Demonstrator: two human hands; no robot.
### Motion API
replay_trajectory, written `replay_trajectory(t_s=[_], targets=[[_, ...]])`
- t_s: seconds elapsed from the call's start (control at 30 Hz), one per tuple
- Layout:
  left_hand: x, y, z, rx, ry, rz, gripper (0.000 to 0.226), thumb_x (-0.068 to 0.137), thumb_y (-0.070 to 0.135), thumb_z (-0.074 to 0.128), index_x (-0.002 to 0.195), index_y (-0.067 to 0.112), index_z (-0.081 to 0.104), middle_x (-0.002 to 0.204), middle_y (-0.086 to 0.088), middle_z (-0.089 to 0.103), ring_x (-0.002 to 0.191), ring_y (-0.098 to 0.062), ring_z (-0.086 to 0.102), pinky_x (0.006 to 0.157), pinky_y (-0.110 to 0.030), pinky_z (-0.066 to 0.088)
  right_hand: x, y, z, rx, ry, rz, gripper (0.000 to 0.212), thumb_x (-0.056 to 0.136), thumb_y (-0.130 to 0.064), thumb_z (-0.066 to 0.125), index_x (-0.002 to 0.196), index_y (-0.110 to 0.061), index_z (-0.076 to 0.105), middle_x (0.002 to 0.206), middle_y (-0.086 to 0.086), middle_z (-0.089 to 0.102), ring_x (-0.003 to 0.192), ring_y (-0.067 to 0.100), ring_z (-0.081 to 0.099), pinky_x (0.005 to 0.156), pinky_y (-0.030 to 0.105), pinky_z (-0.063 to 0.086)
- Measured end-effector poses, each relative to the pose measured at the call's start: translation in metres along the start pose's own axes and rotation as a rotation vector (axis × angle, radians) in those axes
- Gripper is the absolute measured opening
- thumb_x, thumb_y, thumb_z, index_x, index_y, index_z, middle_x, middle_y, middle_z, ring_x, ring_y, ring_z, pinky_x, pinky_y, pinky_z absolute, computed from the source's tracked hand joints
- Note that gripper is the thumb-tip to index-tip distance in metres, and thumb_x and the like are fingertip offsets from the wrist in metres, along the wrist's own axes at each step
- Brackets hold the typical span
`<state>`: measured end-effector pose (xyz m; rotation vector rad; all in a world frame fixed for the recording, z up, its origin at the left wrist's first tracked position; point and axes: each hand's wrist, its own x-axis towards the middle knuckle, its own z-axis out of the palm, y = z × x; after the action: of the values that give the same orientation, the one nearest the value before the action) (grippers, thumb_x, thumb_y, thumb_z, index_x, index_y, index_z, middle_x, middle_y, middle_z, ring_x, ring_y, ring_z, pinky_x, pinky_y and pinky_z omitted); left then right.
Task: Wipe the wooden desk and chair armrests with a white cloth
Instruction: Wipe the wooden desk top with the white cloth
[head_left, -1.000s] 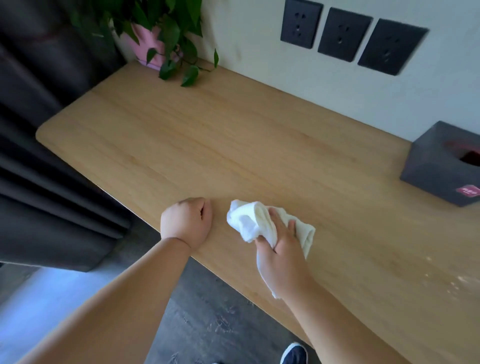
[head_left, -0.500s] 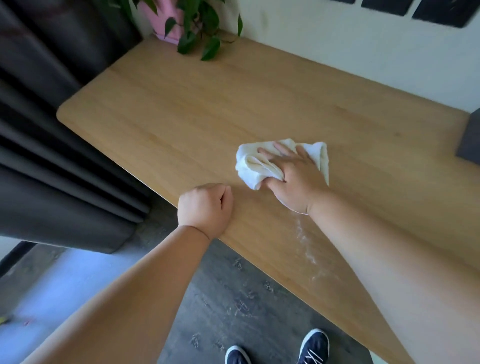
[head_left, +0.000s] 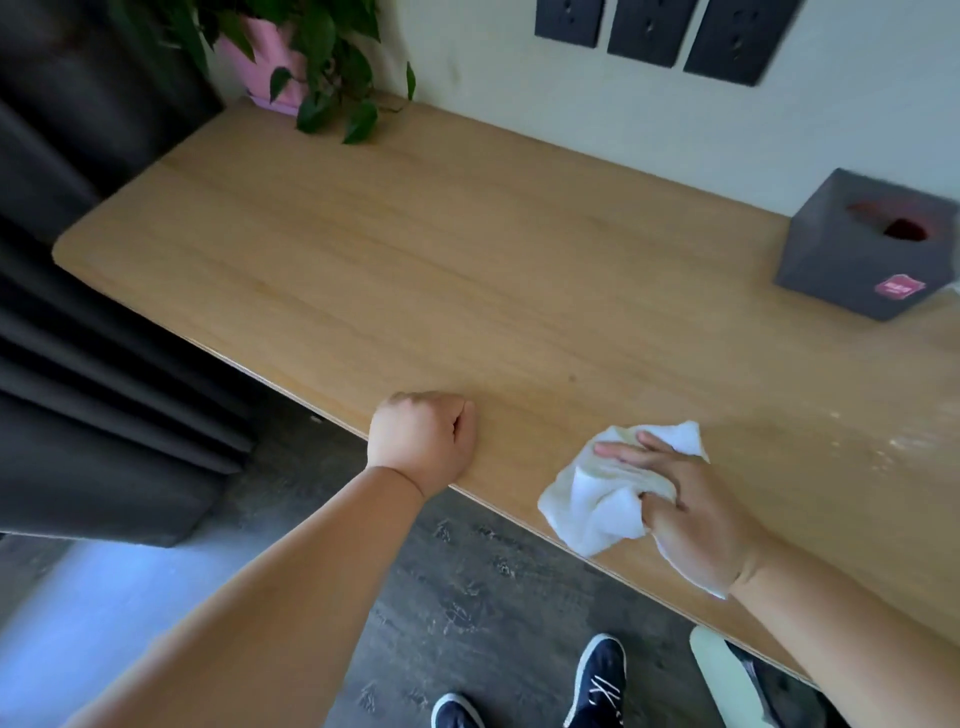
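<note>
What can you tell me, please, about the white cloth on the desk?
The white cloth looks like soft, thick fabric, bunched into a loose wad with folds. It lies on the wooden desk close to the near edge, with one corner reaching that edge. The right hand presses on it, fingers spread over the top and thumb tucked into the folds, so part is hidden; a bit shows under the wrist. The left hand, a fist, rests apart from it.

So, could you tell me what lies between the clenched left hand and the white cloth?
Only bare wooden desk, seen from the head view.
</note>
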<state>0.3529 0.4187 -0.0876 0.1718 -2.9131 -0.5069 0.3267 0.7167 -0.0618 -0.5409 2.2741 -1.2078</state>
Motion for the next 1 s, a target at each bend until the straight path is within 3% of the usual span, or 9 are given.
replay_trajectory(t_s=[0.03,0.07,0.13,0.2,0.27,0.4,0.53,0.77,1.0], targets=[[0.000,0.006,0.001,-0.021,-0.018,-0.010,0.044,0.085,0.017,0.057,0.052,0.017,0.027,0.043,0.001,0.033,0.044,-0.027,0.028,0.050,-0.020,0.014,-0.008,-0.002,-0.014,0.097,0.068,0.083,0.038,0.081,-0.029,0.044,0.094,-0.038,0.079,0.096,-0.022,0.071,0.097,-0.001,0.063,0.086,0.029,0.049],[0.001,0.011,0.002,-0.043,-0.035,-0.020,0.046,0.087,0.018,0.055,0.053,0.017,0.025,0.044,0.002,0.029,0.045,-0.027,0.028,0.048,-0.021,0.016,-0.013,-0.003,-0.031,0.130,0.193,0.164,0.028,0.083,-0.032,0.048,0.075,-0.035,0.074,0.071,-0.016,0.068,0.067,0.008,0.061,0.068,0.030,0.047],[0.005,0.023,0.005,-0.076,-0.059,-0.021,0.049,0.090,0.019,0.053,0.054,0.018,0.020,0.045,0.003,0.023,0.047,-0.025,0.027,0.047,-0.023,0.020,-0.014,-0.004,-0.072,0.022,0.496,0.359,0.037,0.079,-0.051,0.048,0.064,-0.024,0.068,0.047,-0.004,0.063,0.045,0.019,0.056,0.055,0.031,0.044],[0.009,0.036,0.008,-0.081,-0.076,-0.024,0.050,0.090,0.017,0.054,0.054,0.019,0.020,0.045,0.002,0.023,0.047,-0.022,0.024,0.046,-0.024,0.018,-0.005,-0.002,-0.113,-0.039,0.679,0.438,0.053,0.077,-0.060,0.045,0.070,-0.011,0.065,0.052,0.006,0.065,0.050,0.027,0.060,0.054,0.034,0.046],[0.009,0.045,0.012,-0.054,-0.102,-0.031,0.047,0.088,0.014,0.057,0.053,0.016,0.025,0.044,0.000,0.029,0.046,-0.021,0.024,0.045,-0.024,0.018,0.010,0.009,-0.145,-0.053,0.738,0.461,0.050,0.077,-0.058,0.045,0.081,-0.011,0.062,0.064,0.009,0.064,0.060,0.031,0.062,0.058,0.038,0.050],[0.009,0.046,0.022,0.019,-0.085,-0.002,0.042,0.084,0.015,0.057,0.054,0.014,0.027,0.044,0.001,0.026,0.044,-0.025,0.026,0.043,-0.024,0.021,0.027,0.065,-0.170,-0.273,0.696,0.441,0.035,0.093,-0.047,0.050,0.112,-0.020,0.062,0.106,0.011,0.069,0.103,0.039,0.064,0.091,0.048,0.050],[0.011,0.042,0.028,0.046,-0.023,0.029,0.043,0.087,0.022,0.054,0.054,0.015,0.028,0.045,0.004,0.021,0.042,-0.025,0.027,0.045,-0.018,0.015,0.035,0.111,-0.148,-0.720,0.513,0.313,0.046,0.098,-0.045,0.051,0.142,-0.036,0.045,0.159,0.002,0.040,0.149,0.038,0.027,0.107,0.071,0.028],[0.011,0.045,0.031,0.111,0.013,0.009,0.045,0.090,0.029,0.053,0.053,0.016,0.031,0.044,0.004,0.028,0.042,-0.029,0.035,0.046,-0.021,0.018,0.026,0.093,-0.101,-0.672,0.432,0.166,0.044,0.095,-0.023,0.059,0.138,-0.037,0.058,0.163,-0.005,0.039,0.156,0.032,0.019,0.112,0.074,0.018],[0.011,0.051,0.033,0.144,-0.001,-0.030,0.044,0.093,0.031,0.049,0.055,0.018,0.031,0.047,0.006,0.030,0.046,-0.030,0.038,0.047,-0.025,0.027,-0.018,0.039,0.003,-0.553,0.280,-0.070,0.038,0.087,-0.040,0.050,0.122,-0.042,0.066,0.156,-0.012,0.048,0.156,0.028,0.021,0.115,0.070,0.016]])
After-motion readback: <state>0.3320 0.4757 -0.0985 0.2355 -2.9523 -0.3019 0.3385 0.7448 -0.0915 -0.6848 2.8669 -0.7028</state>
